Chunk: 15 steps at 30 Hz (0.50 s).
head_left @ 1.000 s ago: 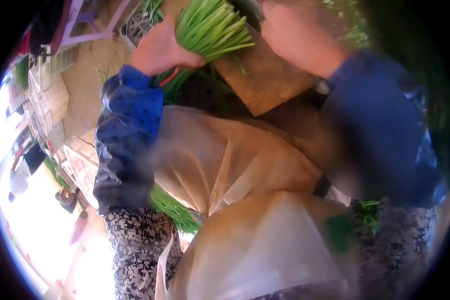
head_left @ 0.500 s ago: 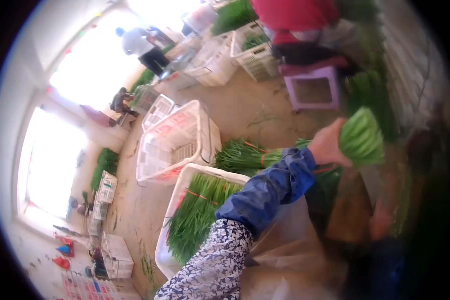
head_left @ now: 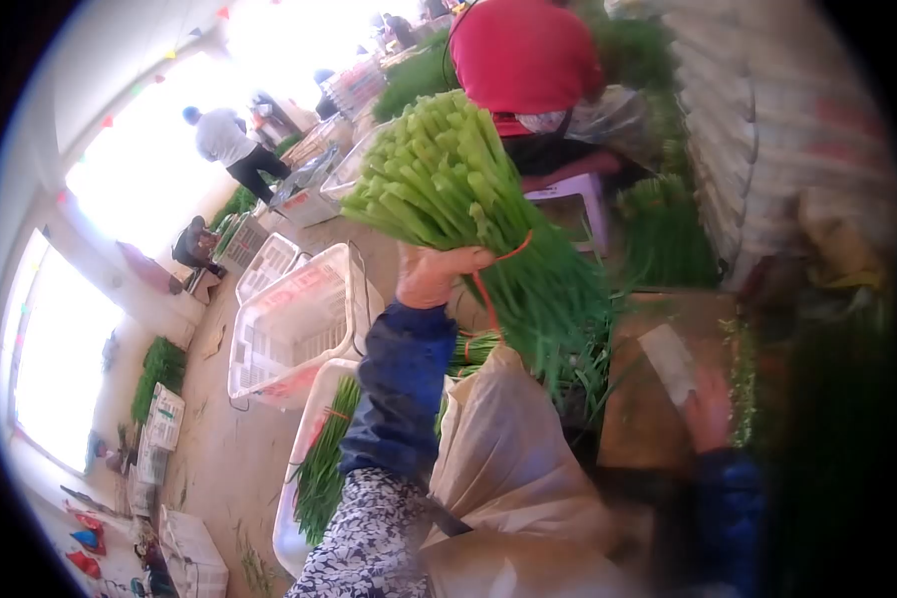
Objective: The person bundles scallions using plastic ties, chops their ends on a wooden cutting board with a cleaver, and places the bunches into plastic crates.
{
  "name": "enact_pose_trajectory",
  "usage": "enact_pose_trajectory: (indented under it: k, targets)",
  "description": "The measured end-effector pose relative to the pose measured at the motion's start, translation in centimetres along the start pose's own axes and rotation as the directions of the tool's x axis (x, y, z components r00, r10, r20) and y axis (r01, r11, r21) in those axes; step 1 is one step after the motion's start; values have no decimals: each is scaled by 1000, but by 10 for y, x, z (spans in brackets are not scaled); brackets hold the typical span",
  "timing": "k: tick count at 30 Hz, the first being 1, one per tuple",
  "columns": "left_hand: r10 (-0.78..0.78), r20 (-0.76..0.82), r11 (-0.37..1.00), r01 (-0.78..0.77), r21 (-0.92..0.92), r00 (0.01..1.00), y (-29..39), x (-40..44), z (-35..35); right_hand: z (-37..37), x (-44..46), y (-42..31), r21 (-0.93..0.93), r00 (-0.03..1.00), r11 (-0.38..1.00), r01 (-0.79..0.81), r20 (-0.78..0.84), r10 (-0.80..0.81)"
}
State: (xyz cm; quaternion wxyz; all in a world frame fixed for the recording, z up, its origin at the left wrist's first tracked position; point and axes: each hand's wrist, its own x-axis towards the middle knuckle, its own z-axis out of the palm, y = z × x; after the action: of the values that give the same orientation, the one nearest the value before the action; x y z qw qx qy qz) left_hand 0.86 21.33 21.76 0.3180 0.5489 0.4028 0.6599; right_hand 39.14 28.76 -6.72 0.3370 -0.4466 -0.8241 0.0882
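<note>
My left hand (head_left: 437,275) is closed around a bunch of Chinese chives (head_left: 448,179), raised in front of me. Its pale cut ends point up and left, and the dark leaves hang down to the right. A red band (head_left: 508,251) circles the bunch beside my thumb. Lower right, my right hand (head_left: 708,411) is blurred, with its fingers closed at the end of a pale, flat, blade-like piece (head_left: 668,361) over a brown board (head_left: 638,429). More banded chives (head_left: 476,349) lie behind my left wrist, partly hidden.
A white crate (head_left: 281,508) with chives stands left of my forearm, and another white crate (head_left: 294,329) beyond it. A person in red (head_left: 528,55) sits ahead on a purple stool (head_left: 596,204). Beige cloth (head_left: 518,458) covers my lap. Chives (head_left: 663,234) are piled right.
My left hand has brought the chives from the right to the middle, turning the bunch so its cut ends show. My view has swung rightward. My right hand and the pale piece show more clearly.
</note>
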Motion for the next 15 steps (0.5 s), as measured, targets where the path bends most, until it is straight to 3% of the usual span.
enact_pose_trajectory:
  k: [3,5,8,13,15]
  targets:
    - [126,85,984,-135,118,988,24,0,-12,-11,6,-30,33,993,999,41,-108,-37]
    - [81,82,983,-94,157,993,37,-5,-22,-16,11,-51,129,987,985,117,-124,-101]
    - [-13,54,886,-13,464,998,41,-13,-36,-20,23,-95,266,984,954,140,-143,-105]
    - [-75,69,897,37,441,995,40,-31,-24,-46,40,-154,446,984,879,170,-119,-130]
    - [3,227,654,-174,736,974,43,-40,-31,-55,39,-171,524,991,841,136,-79,-111]
